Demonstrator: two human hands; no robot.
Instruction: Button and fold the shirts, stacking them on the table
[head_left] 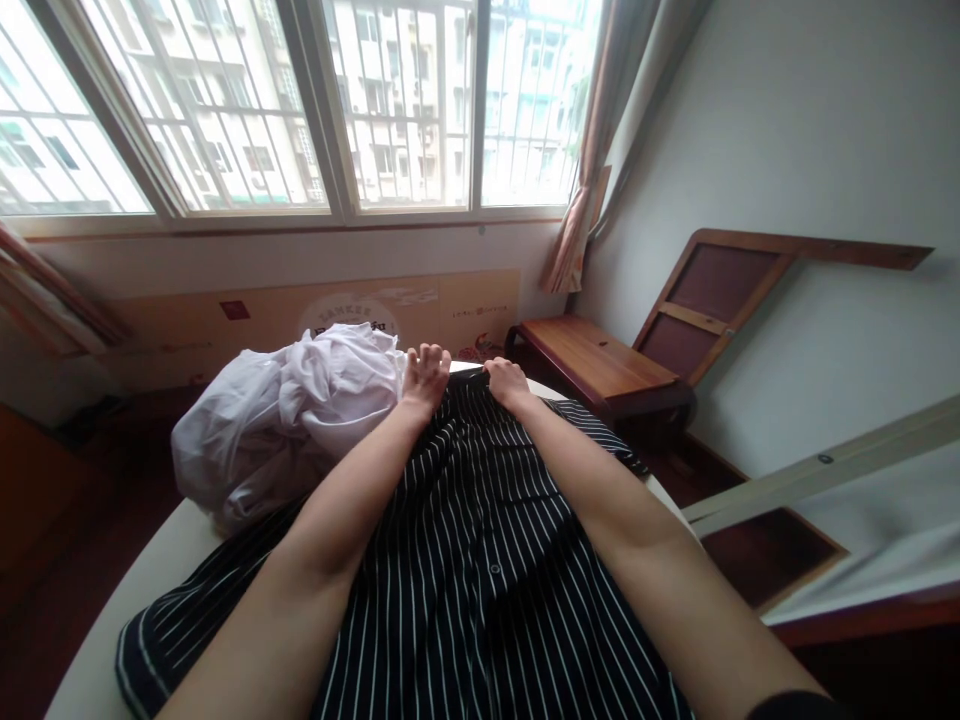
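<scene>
Nearest: bare forearms angled in from both lower corners, with black sleeve edge (795,706) on the right one. Below and between: black-and-white striped shirt (450,520), laid out on white round-edged table (154,555), collar end away from the body, button (495,568) visible on the front. One sleeve out to the lower left, the other out to the upper right, partly behind the right forearm.

At collar, left side: left hand (427,377), fingers bent and slightly parted, thumb side against cloth; cannot tell pinch from mere touch. At collar, right side: right hand (507,382), fingers curled in, pinching collar edge between thumb and forefinger.

Just beside left hand, on table: crumpled white cloth bundle (292,420), partly over the shirt's left side.

Farther: wooden bench (600,352); wood-framed panel (720,285) tilted by the wall; printed board (187,322) under the window. Farthest: gathered curtain (576,225), barred window (405,110), buildings outside
</scene>
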